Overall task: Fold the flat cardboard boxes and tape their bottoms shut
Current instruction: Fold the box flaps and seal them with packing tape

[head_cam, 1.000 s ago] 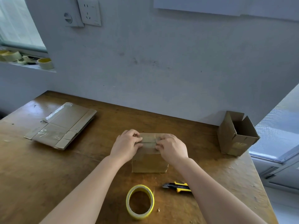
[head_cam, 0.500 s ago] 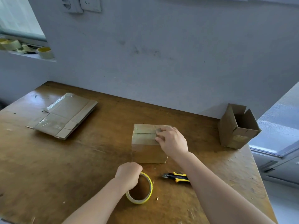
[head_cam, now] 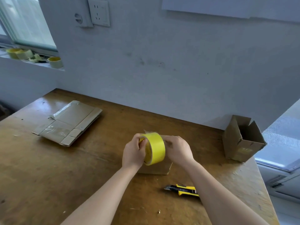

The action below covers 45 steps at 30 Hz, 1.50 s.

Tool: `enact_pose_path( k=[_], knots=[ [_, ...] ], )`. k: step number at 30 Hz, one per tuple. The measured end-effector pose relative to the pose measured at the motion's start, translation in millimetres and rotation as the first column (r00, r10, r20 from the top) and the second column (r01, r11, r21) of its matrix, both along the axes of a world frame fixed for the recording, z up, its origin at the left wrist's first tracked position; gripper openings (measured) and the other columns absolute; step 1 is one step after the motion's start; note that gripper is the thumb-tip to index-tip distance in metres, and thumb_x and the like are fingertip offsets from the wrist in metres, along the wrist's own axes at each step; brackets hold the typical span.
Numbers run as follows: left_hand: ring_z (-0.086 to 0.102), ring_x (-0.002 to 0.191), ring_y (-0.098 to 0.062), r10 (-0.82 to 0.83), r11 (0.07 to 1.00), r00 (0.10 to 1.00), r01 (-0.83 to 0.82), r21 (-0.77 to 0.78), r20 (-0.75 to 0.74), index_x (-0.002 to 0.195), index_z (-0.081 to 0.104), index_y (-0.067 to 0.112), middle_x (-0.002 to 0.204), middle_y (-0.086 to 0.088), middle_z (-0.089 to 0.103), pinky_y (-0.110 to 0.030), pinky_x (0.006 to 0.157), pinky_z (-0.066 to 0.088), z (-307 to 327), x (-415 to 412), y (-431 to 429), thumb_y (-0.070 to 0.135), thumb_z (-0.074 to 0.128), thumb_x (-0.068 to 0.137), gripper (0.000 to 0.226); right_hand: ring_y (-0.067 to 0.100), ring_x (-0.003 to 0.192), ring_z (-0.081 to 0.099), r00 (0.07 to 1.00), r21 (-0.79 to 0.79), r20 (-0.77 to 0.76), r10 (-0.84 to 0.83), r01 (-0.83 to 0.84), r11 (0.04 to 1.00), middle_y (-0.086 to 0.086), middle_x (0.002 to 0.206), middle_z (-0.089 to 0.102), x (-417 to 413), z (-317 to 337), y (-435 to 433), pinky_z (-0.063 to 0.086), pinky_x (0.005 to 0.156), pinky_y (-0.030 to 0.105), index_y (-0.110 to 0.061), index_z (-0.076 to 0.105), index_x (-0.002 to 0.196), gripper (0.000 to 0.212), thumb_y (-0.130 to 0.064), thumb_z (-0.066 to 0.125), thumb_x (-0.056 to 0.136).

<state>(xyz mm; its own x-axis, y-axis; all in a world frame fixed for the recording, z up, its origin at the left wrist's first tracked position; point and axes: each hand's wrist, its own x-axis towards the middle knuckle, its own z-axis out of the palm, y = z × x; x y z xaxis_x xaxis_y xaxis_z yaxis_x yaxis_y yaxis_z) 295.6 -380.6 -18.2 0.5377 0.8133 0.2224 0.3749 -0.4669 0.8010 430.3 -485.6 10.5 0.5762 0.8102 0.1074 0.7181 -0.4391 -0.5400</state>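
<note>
Two hands on yellow tape roll (head_cam: 154,148): left hand (head_cam: 134,152) clamps it; right hand (head_cam: 178,149) pinches its edge (apparently seeking the end) above folded box (head_cam: 155,168). Next: peel a strip.

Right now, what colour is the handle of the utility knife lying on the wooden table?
Yellow and black utility knife, clearest in the head view.

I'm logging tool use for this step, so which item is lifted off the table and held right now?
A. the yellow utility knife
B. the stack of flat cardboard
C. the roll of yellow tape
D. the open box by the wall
C: the roll of yellow tape is held above the folded box, gripped by the left hand with the right hand at its edge.
</note>
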Motion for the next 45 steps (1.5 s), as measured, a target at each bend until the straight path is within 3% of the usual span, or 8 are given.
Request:
enact_pose_path(
  k=[4, 9, 12, 16, 25, 33, 41, 45],
  knots=[
    [0.055, 0.062, -0.009, -0.007, 0.996, 0.999, 0.002, 0.09, 0.052, 0.085, 0.045, 0.024, 0.069, 0.015, 0.052, -0.023, 0.052, 0.036, -4.6, 4.0, -1.4, 0.025, 0.048, 0.099, 0.014, 0.015, 0.061, 0.053, 0.735, 0.212, -0.675, 0.059, 0.117, 0.97, 0.004, 0.064, 0.056, -9.2, 29.4, 3.7, 0.046, 0.057, 0.027, -0.008, 0.059, 0.069, 0.056, -0.061, 0.052, 0.085],
    [0.063, 0.067, -0.001, -0.075, 0.997, 0.993, 0.074, 0.011, 0.09, 0.093, 0.052, 0.027, 0.074, 0.017, 0.062, -0.014, 0.053, 0.046, -4.7, 1.1, 4.2, 0.026, 0.051, 0.097, 0.004, 0.024, 0.065, 0.063, 0.627, 0.252, -0.745, 0.227, -0.051, 0.967, 0.009, 0.074, 0.065, -11.8, 44.1, 8.3, 0.053, 0.059, 0.037, -0.007, 0.059, 0.087, 0.023, -0.027, 0.069, 0.088],
    [0.065, 0.076, 0.004, -0.112, 0.985, 0.987, 0.126, -0.117, 0.119, 0.117, 0.046, 0.033, 0.089, 0.017, 0.066, -0.016, 0.053, 0.051, -1.2, -1.4, 6.6, 0.027, 0.044, 0.1, 0.018, 0.017, 0.057, 0.064, 0.745, 0.281, -0.636, 0.201, -0.019, 0.959, -0.001, 0.068, 0.066, -8.3, 53.1, 13.7, 0.052, 0.049, 0.028, -0.009, 0.064, 0.089, 0.021, -0.029, 0.068, 0.089],
    [0.065, 0.079, -0.005, -0.112, 0.958, 0.968, 0.165, -0.236, 0.224, 0.106, 0.053, 0.029, 0.09, 0.007, 0.067, -0.014, 0.056, 0.048, 6.8, -2.0, 10.6, 0.03, 0.038, 0.099, 0.017, 0.012, 0.057, 0.065, 0.953, 0.061, -0.261, 0.152, -0.141, 0.988, -0.004, 0.072, 0.068, -4.7, 59.1, 21.5, 0.052, 0.05, 0.027, -0.023, 0.067, 0.083, 0.016, -0.038, 0.067, 0.086],
    [0.05, 0.06, 0.001, -0.081, 0.964, 0.978, 0.126, -0.234, 0.192, 0.078, 0.053, 0.018, 0.067, 0.007, 0.054, -0.012, 0.053, 0.04, 11.0, 1.4, 15.4, 0.03, 0.05, 0.098, 0.024, 0.013, 0.064, 0.063, 0.985, -0.119, -0.028, 0.171, -0.173, 0.978, -0.006, 0.077, 0.065, -15.0, 59.3, 32.5, 0.058, 0.064, 0.04, -0.024, 0.065, 0.09, 0.027, -0.05, 0.06, 0.086],
    [0.048, 0.056, 0.006, 0.047, 0.992, 0.995, -0.036, -0.122, 0.091, 0.066, 0.04, 0.02, 0.062, 0.01, 0.047, -0.01, 0.048, 0.036, 9.8, -1.6, 16.1, 0.018, 0.051, 0.097, 0.034, 0.008, 0.054, 0.044, 0.955, -0.127, -0.088, 0.282, -0.292, 0.948, -0.008, 0.057, 0.052, 0.8, 65.5, 21.2, 0.04, 0.055, 0.03, -0.018, 0.061, 0.067, 0.028, -0.042, 0.067, 0.079],
    [0.06, 0.073, -0.008, 0.079, 0.985, 0.997, -0.077, -0.157, 0.007, 0.075, 0.048, 0.023, 0.085, 0.005, 0.064, -0.011, 0.049, 0.041, 11.1, 3.0, 9.6, 0.022, 0.051, 0.098, 0.023, 0.011, 0.053, 0.048, 0.957, -0.092, 0.19, 0.22, -0.206, 0.974, -0.006, 0.059, 0.055, -4.9, 64.2, 28.0, 0.036, 0.048, 0.026, -0.022, 0.056, 0.07, 0.038, -0.052, 0.05, 0.093],
    [0.056, 0.068, -0.012, 0.104, 0.979, 0.994, -0.095, -0.181, 0.042, 0.074, 0.048, 0.017, 0.078, -0.002, 0.062, -0.016, 0.05, 0.042, 11.3, -3.1, 17.6, 0.021, 0.05, 0.097, 0.024, 0.01, 0.061, 0.05, 0.942, -0.14, -0.179, 0.283, -0.309, 0.941, -0.006, 0.063, 0.055, 10.8, 64.0, 23.7, 0.039, 0.058, 0.031, -0.02, 0.064, 0.07, 0.036, -0.054, 0.064, 0.083]
  ],
)
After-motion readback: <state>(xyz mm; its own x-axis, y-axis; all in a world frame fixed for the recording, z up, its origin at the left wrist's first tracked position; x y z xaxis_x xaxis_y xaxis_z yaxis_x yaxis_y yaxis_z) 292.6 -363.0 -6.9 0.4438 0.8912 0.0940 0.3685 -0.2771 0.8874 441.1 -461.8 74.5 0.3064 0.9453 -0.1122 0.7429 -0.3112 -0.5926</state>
